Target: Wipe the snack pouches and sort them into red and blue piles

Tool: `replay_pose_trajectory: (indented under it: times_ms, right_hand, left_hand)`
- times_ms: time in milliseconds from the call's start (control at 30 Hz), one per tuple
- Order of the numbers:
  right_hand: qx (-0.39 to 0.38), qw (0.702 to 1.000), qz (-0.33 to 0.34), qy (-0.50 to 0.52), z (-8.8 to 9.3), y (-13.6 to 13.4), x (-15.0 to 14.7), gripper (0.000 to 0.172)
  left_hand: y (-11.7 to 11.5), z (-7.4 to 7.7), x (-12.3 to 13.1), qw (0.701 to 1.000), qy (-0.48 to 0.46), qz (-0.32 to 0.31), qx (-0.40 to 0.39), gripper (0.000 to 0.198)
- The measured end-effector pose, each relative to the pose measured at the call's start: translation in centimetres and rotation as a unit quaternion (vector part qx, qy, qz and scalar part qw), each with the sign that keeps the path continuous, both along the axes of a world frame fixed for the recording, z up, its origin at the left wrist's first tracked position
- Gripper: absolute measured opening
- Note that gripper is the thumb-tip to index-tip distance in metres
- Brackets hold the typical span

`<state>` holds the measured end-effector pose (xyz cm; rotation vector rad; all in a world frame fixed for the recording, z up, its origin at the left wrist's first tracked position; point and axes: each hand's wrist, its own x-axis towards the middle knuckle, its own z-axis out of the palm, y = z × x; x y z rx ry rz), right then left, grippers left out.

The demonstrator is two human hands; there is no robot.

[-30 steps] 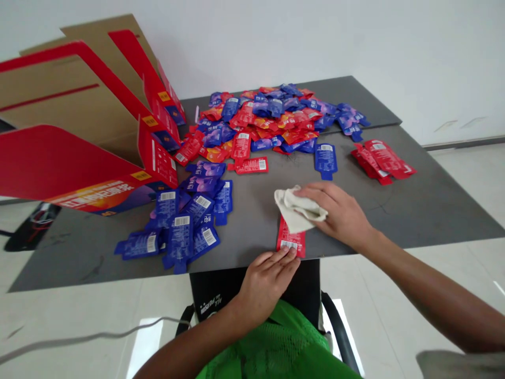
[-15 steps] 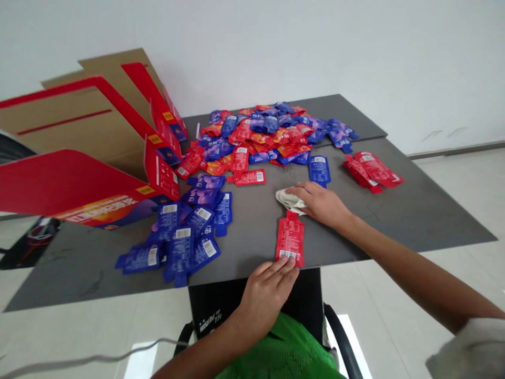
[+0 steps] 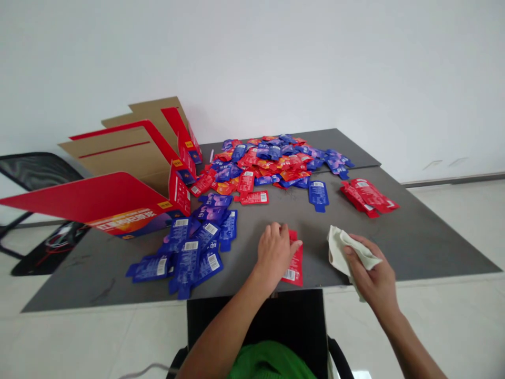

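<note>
"Grip, left hand (image 3: 274, 252)?"

"Fingers are curled down onto a red sachet (image 3: 296, 266); whether it is pinched cannot be told."

"Right hand (image 3: 371, 271)?"

"Closed on a cream cloth (image 3: 339, 247), which is held near the front edge of the desk (image 3: 315, 231)."

"Sachet's place?"

"It is laid at the desk's front edge, near the middle, between both hands."

"Remaining stock?"

"Blue sachets (image 3: 187, 258) are heaped toward the front left. A red-and-blue heap (image 3: 268, 163) is piled by the rear edge. Red sachets (image 3: 366, 195) are stacked at the right. An opened red carton (image 3: 118, 195) is propped at the left corner."
</note>
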<state>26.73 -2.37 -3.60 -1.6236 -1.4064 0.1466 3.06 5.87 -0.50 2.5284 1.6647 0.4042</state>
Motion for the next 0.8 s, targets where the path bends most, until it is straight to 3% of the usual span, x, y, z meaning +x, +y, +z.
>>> replay_pose_trajectory:
  times_ms: [167,300,433,533,633,700,800]
  right_hand:
    - [-0.022,0.998,-0.030,0.049,-1.0,0.0,-0.4,0.048]
    - [-0.023,0.997,-0.041,0.061,-0.8,0.1,-0.6,0.052]
    - [-0.030,0.996,-0.050,0.063,-0.7,0.1,-0.7,0.053]
    - [-0.033,0.996,-0.055,0.065,-0.7,0.2,-0.8,0.053]
    - [-0.032,0.996,-0.053,0.067,-0.8,0.2,-0.8,0.051]
    - [-0.028,0.996,-0.048,0.066,-0.8,0.2,-0.8,0.050]
    - [-0.019,0.997,-0.039,0.059,-0.9,0.1,-0.8,0.047]
  left_hand:
    - [0.4,1.0,0.6,0.991,-0.009,0.002,-0.130,0.059]
    - [1.7,0.9,-0.1,0.967,-0.127,-0.031,-0.220,0.062]
    - [2.3,1.6,-0.9,0.931,-0.236,-0.086,-0.266,0.019]
    - [1.5,3.3,-1.5,0.916,-0.333,-0.101,-0.199,0.027]
    - [0.2,4.6,-2.3,0.893,-0.415,-0.145,-0.095,0.017]
    - [-0.9,4.4,-3.1,0.901,-0.393,-0.185,-0.017,0.013]
    - [-2.8,2.5,-4.5,0.933,-0.279,-0.222,0.046,0.011]
